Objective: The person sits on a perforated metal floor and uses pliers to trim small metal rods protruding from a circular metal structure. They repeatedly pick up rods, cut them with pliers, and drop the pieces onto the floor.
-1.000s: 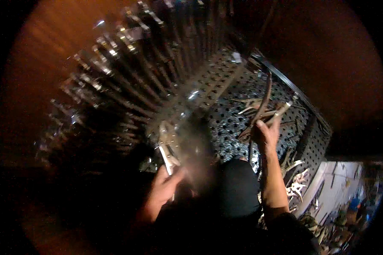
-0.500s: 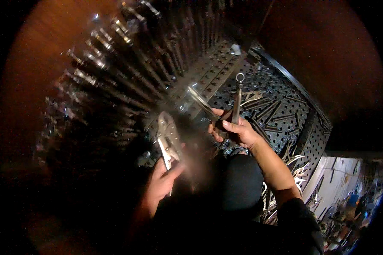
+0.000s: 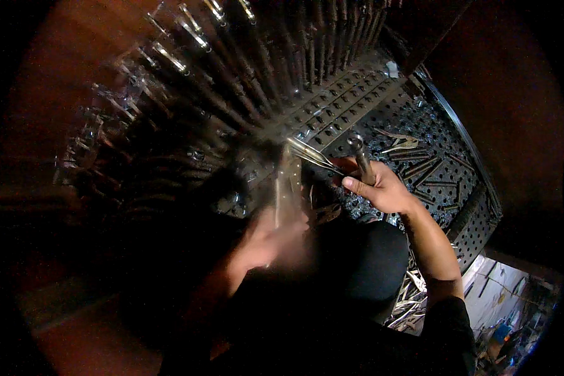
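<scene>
My left hand (image 3: 266,237) is closed around a long flat metal pliers part (image 3: 287,188); motion blurs both the hand and the part, which points up and away. To its right, my right hand (image 3: 385,188) grips a pliers-like metal tool (image 3: 362,164). That tool's dark round handle stands up past the thumb, and its slim silver arms (image 3: 310,152) reach left to the tip of the left hand's part. Whether the two touch there I cannot tell. Fingers and shadow hide the middle of the right-hand tool.
Many upright metal rods with shiny ends (image 3: 194,36) fan across the far left. A perforated metal table (image 3: 476,222) carries loose dark rods (image 3: 423,169) and silver handle-like pieces (image 3: 400,141). More silver pieces (image 3: 410,301) lie near my right arm. A studded metal strip (image 3: 332,113) runs beyond my hands.
My left hand has swung up and right with its part, closer to the right-hand tool. The right-hand tool has tilted. The whole view has also shifted.
</scene>
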### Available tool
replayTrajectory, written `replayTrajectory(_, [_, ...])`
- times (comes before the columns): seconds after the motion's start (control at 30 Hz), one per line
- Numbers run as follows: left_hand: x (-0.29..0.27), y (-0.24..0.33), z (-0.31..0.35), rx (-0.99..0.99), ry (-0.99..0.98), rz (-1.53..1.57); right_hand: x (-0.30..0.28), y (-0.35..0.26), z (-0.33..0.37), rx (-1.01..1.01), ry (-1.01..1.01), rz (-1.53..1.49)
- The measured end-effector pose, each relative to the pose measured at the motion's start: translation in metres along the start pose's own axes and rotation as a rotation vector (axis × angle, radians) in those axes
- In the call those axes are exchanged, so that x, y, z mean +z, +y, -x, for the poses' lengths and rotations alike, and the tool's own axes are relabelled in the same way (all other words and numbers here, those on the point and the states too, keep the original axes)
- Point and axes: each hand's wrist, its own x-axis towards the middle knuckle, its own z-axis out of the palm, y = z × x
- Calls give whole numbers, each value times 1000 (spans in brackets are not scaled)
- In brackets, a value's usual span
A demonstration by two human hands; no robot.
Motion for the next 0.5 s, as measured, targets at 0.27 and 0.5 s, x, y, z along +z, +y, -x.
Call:
replayTrajectory(0.27, [-1,13,-5,-58,149,-753,-12,-28,6,-129,-10,538])
replayTrajectory(0.5, [4,24,-1,34,88,-888,3,-7,10,-283,119,1163])
